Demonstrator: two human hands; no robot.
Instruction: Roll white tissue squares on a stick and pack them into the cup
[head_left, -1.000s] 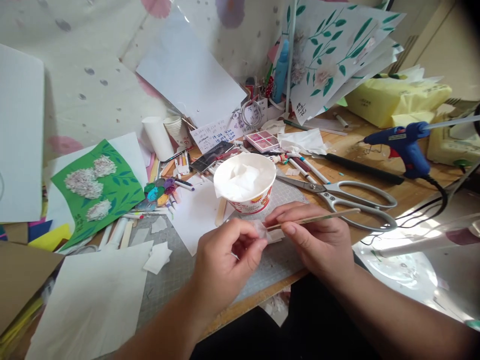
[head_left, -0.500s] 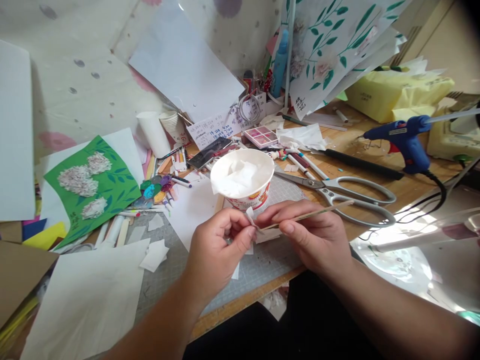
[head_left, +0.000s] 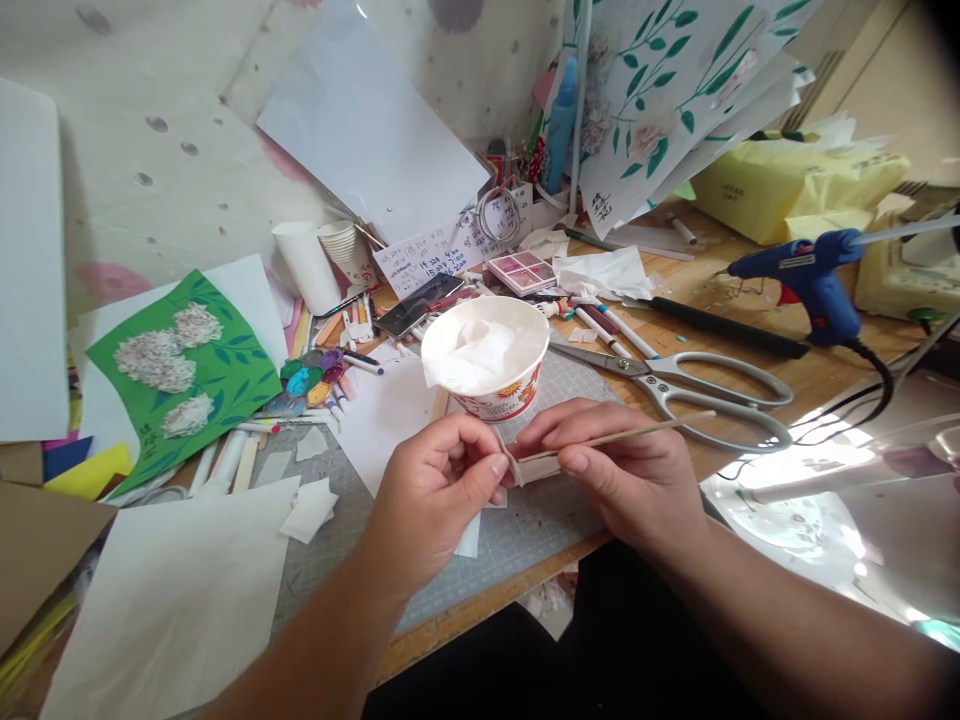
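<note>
My left hand (head_left: 446,490) pinches a small piece of white tissue paper (head_left: 510,462) between thumb and fingers. In my right hand (head_left: 626,465) a thin wooden stick (head_left: 637,430) is gripped, its far end pointing right and its near end against the paper. Both hands are close together above the front of the grey cutting mat (head_left: 435,598). Just behind them stands a paper bowl (head_left: 504,402) with a red pattern, filled with white tissue pieces (head_left: 484,350). Part of the paper is hidden by my left fingers.
Large scissors (head_left: 675,385) lie right of the bowl, near a blue glue gun (head_left: 806,270) with a cord. At left are a green card (head_left: 225,375) with paper flowers, paint pots (head_left: 311,378) and white sheets (head_left: 180,590). Paper cups (head_left: 306,268) and a phone (head_left: 420,305) sit behind.
The paper piece, whose tip stood up above my left fingers, is now folded down around the stick's near end. The stick has shifted slightly right; the hands have barely moved.
</note>
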